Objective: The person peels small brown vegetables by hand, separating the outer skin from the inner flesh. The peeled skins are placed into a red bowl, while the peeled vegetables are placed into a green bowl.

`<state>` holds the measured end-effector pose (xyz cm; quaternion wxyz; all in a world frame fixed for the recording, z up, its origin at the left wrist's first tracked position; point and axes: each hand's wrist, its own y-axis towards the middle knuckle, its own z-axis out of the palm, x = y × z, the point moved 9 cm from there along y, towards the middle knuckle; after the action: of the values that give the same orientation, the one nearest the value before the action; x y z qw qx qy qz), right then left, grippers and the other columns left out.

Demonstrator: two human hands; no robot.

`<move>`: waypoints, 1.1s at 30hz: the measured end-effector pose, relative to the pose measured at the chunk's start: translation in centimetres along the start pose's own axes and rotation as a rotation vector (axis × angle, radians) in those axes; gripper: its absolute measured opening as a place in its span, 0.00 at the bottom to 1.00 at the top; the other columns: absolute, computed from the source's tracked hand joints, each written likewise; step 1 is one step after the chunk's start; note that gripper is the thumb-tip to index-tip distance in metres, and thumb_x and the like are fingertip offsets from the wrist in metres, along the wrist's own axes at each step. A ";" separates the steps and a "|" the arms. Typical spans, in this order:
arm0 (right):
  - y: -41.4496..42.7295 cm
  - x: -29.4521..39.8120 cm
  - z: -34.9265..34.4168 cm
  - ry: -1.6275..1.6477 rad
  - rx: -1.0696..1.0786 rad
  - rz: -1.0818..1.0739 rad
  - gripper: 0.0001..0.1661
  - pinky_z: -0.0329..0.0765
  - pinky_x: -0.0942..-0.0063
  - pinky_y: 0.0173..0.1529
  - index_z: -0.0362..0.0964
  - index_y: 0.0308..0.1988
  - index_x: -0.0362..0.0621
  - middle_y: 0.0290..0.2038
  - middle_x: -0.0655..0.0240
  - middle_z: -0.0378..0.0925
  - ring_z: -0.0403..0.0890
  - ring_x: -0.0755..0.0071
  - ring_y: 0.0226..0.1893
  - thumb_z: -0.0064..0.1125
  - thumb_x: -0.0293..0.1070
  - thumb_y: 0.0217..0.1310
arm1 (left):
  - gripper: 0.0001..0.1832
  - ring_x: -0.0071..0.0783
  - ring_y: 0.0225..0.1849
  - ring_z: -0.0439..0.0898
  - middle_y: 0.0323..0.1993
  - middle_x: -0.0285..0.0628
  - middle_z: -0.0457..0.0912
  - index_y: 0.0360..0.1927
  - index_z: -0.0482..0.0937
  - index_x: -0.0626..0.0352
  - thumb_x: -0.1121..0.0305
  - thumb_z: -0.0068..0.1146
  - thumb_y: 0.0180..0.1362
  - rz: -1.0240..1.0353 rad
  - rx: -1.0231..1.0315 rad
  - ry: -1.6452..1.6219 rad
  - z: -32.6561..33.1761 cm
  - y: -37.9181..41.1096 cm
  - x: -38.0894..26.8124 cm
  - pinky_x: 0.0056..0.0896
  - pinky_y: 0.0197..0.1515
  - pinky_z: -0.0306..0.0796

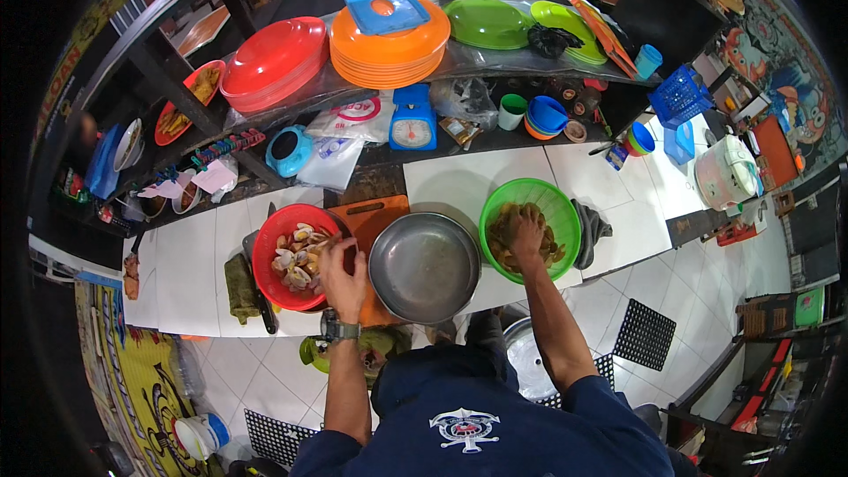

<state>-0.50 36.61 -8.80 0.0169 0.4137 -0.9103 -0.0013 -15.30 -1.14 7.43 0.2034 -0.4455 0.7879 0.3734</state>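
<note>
My left hand (344, 277) hovers at the right rim of a red plastic bowl (264, 278), fingers curled apart; whether something small sits between them I cannot tell. Clams with pale, partly opened shells (299, 258) lie inside that bowl. In a green plastic basket (491, 209) on the right, my right hand (525, 230) reaches down among brownish shellfish (553, 248), its fingertips hidden by them. Between the two containers stands a round metal pan (425, 268) with nothing in it. Part of an orange cutting board (377, 215) shows behind and beneath the pan and red bowl.
A knife (266, 315) and a dark green block-like item (241, 288) lie left of the red bowl. A dark cloth (589, 235) touches the basket's right side. Behind are a blue kitchen scale (412, 122) and a shelf with stacked orange plates (389, 53).
</note>
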 end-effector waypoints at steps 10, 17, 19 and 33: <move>0.6 1.8 -0.6 0.027 0.003 -0.182 0.27 0.58 0.50 0.65 0.71 0.52 0.49 0.60 0.57 0.63 0.59 0.49 0.64 0.59 0.31 0.48 | 0.12 0.50 0.54 0.71 0.50 0.47 0.75 0.41 0.76 0.58 0.73 0.56 0.51 0.028 0.192 -0.168 5.1 -2.0 -4.0 0.44 0.57 0.64; 0.4 0.7 -6.8 0.243 -0.064 -0.029 0.15 0.66 0.50 0.55 0.74 0.45 0.45 0.50 0.55 0.73 0.71 0.48 0.54 0.54 0.30 0.55 | 0.11 0.47 0.51 0.74 0.47 0.46 0.77 0.41 0.77 0.58 0.74 0.57 0.52 0.025 0.200 -0.203 4.9 -2.6 -3.7 0.42 0.54 0.66; 0.2 -0.1 -8.8 0.410 -0.078 0.007 0.12 0.71 0.53 0.50 0.74 0.42 0.42 0.44 0.55 0.77 0.76 0.48 0.47 0.54 0.29 0.56 | 0.11 0.46 0.49 0.75 0.44 0.45 0.78 0.40 0.77 0.59 0.74 0.57 0.52 -0.037 0.245 -0.260 5.1 -2.6 -3.2 0.40 0.51 0.69; -7.1 13.1 -14.7 0.994 0.200 -0.561 0.09 0.75 0.66 0.42 0.77 0.36 0.43 0.36 0.57 0.77 0.79 0.56 0.37 0.58 0.22 0.52 | 0.12 0.30 0.36 0.83 0.37 0.46 0.82 0.43 0.77 0.64 0.72 0.60 0.54 -0.147 0.561 -0.548 10.0 -3.2 -6.3 0.27 0.39 0.74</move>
<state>-3.30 22.26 6.17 0.4023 0.5895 -0.6444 0.2746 -9.44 9.03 3.88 0.5460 -0.3118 0.7418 0.2332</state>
